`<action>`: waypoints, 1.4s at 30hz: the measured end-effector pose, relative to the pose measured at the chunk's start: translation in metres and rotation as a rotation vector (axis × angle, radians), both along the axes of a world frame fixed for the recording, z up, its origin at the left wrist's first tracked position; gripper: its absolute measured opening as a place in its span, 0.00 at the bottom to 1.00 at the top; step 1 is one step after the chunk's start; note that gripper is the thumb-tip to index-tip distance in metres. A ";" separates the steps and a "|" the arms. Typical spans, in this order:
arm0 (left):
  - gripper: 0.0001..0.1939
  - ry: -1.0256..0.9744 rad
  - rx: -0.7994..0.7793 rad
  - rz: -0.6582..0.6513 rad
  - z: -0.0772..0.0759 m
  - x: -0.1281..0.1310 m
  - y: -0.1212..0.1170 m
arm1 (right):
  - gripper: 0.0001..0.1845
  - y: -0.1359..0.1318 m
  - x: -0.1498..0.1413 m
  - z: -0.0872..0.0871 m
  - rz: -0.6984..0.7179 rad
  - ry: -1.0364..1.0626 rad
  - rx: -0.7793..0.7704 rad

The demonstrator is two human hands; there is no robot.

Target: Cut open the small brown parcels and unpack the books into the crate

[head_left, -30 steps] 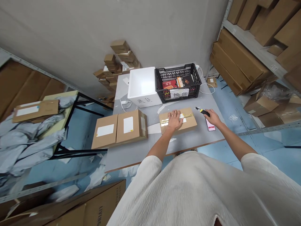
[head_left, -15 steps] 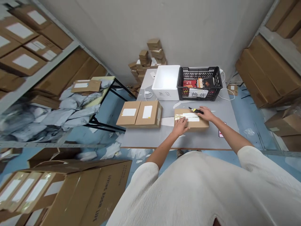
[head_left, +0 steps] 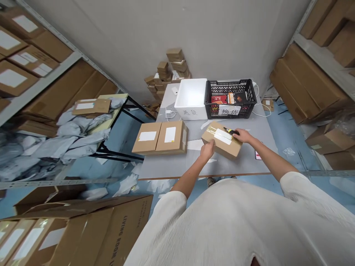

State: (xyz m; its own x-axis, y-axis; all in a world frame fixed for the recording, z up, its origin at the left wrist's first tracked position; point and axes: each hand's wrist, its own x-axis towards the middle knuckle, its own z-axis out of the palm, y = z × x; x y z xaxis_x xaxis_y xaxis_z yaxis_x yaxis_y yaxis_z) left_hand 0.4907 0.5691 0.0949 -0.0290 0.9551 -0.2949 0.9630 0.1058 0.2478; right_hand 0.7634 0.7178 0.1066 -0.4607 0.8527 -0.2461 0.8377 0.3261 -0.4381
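Observation:
A taped cardboard box [head_left: 229, 149] with a white label sits turned at an angle on the grey table [head_left: 177, 164]. My left hand [head_left: 208, 149] is closed on its near left side, thumb toward the top. In my right hand [head_left: 243, 136] is a yellow and black utility knife [head_left: 230, 131], pointing left over the box's top near the label. That hand is at the box's right end; whether it also touches the cardboard is hard to see.
Left of the box stand two labelled cartons [head_left: 158, 144] side by side. Behind are a white foam box [head_left: 191, 112] and a black crate [head_left: 230, 112] holding books. A phone [head_left: 258, 154] lies at the right, partly behind my forearm. Grey parcels [head_left: 80, 129] cover a side table.
The box has turned clockwise, its left end swinging away from me. My left hand has gone from lying on top to gripping its side. The knife stays in my right hand.

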 end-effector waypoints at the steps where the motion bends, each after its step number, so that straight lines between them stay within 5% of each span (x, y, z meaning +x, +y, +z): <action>1: 0.23 -0.013 0.021 0.010 -0.001 -0.002 0.003 | 0.24 -0.006 0.002 0.000 -0.012 0.018 -0.014; 11: 0.25 -0.089 0.161 0.063 0.007 0.001 0.040 | 0.20 -0.068 0.002 -0.016 -0.066 0.297 -0.237; 19: 0.49 -0.068 0.126 0.018 0.010 0.066 0.044 | 0.19 -0.043 0.019 -0.022 -0.269 0.420 -0.054; 26: 0.50 -0.063 0.065 -0.160 0.016 0.051 0.043 | 0.22 -0.035 0.022 -0.035 -0.350 0.489 -0.035; 33: 0.54 -0.052 0.064 -0.014 0.012 0.068 0.042 | 0.21 -0.027 0.013 -0.035 -0.372 0.537 -0.066; 37: 0.61 -0.026 -0.001 -0.144 0.008 0.063 0.041 | 0.20 -0.031 0.012 -0.032 -0.397 0.566 -0.053; 42: 0.66 -0.017 -0.074 -0.433 0.006 0.021 0.038 | 0.18 -0.047 0.010 -0.035 -0.432 0.608 -0.175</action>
